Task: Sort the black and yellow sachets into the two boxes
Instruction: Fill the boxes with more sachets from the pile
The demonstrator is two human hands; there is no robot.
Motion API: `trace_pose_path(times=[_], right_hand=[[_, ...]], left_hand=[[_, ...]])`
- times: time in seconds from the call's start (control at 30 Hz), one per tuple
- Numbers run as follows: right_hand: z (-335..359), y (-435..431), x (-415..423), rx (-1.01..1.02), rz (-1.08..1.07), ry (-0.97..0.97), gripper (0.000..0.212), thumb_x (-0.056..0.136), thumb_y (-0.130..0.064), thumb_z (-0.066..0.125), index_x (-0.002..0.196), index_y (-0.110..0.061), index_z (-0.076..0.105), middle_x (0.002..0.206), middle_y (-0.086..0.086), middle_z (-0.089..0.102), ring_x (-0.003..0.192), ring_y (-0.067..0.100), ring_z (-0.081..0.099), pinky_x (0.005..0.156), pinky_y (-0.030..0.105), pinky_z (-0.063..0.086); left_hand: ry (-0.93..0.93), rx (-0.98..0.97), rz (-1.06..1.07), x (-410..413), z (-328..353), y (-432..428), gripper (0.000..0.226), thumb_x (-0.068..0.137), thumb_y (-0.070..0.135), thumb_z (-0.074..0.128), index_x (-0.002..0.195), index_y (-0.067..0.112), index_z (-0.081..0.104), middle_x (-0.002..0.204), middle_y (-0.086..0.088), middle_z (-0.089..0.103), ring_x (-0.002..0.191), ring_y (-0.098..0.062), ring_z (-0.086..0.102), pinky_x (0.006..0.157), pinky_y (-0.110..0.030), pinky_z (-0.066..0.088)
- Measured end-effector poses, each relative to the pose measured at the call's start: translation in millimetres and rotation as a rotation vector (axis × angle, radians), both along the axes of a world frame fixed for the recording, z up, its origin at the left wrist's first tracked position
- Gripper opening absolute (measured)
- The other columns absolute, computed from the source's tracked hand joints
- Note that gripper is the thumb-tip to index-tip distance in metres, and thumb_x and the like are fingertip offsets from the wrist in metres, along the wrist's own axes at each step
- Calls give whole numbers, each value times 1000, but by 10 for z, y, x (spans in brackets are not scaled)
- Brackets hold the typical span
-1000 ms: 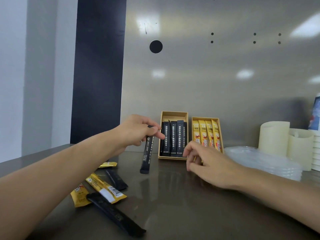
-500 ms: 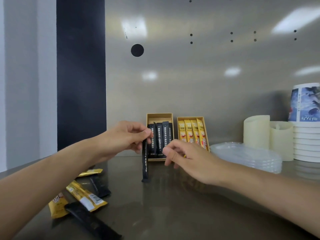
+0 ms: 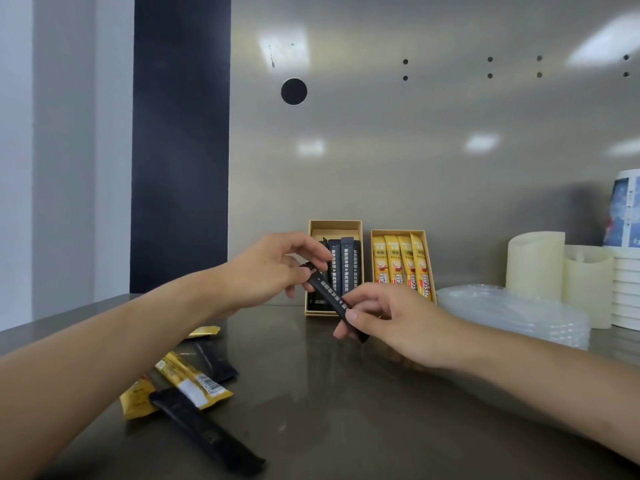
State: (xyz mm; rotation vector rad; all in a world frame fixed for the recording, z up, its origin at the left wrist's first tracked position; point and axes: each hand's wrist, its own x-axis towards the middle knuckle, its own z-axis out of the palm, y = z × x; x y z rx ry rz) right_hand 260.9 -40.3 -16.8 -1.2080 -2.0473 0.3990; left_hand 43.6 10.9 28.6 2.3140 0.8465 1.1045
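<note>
Just in front of the two boxes, a black sachet (image 3: 334, 301) hangs in the air above the table (image 3: 346, 410), slanting from upper left down to lower right. The left hand (image 3: 273, 268) pinches its upper end between thumb and curled fingertips, and the right hand (image 3: 391, 323) clamps the lower end between thumb and forefinger, so both hands have it at once. Behind it stands the left box (image 3: 335, 226), with several black sticks upright inside and what looks like a gap on its left side. The right box (image 3: 398, 232), touching or just beside it, holds a row of yellow sticks. At the near left lie the loose sachets (image 3: 194, 381), yellow and black mixed and partly overlapping, not yet sorted. The risk I see lies in the handover: if one hand lets go before the other has a firm pinch, the slim, slick stick could swing or drop onto the table. Pushed in at this slant, its end could catch the cardboard rim, shove the light box backward, or tip the upright sticks. With the boxes so close, a careless aim could also land it among the yellow ones.
</note>
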Motion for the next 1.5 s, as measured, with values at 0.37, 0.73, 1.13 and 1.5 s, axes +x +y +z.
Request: trace_pose_path(times=[0.37, 0.73, 1.13, 1.5], right_hand=[[54, -64, -23, -153, 75, 244, 24, 103, -30, 53, 108, -14, 71, 95, 5, 80, 88, 17, 73, 83, 28, 57], [46, 33, 21, 9, -29, 420, 16, 87, -20, 76, 101, -13, 75, 83, 5, 79, 70, 12, 70, 75, 26, 61], [77, -9, -38, 37, 70, 524, 14, 93, -18, 70, 104, -10, 71, 91, 6, 78, 80, 14, 72, 71, 32, 54], [53, 57, 25, 92, -162, 403, 8, 97, -22, 66, 102, -17, 69, 90, -1, 75, 68, 5, 68, 61, 23, 56]], left_hand=[[-13, 70, 14, 24, 16, -50, 30, 95, -5, 59, 115, 17, 64, 105, 0, 70, 72, -11, 69, 60, -16, 51], [259, 132, 73, -12, -19, 15, 11, 88, 24, 76, 98, 20, 77, 85, 6, 75, 73, 0, 65, 69, -19, 56], [346, 115, -23, 118, -96, -47, 32, 90, 37, 71, 76, 9, 68, 69, -2, 73, 64, -6, 66, 61, -13, 45], [643, 256, 255, -154, -17, 64, 17, 90, 42, 69, 89, 26, 76, 81, 12, 75, 77, -2, 68, 80, -30, 59]])
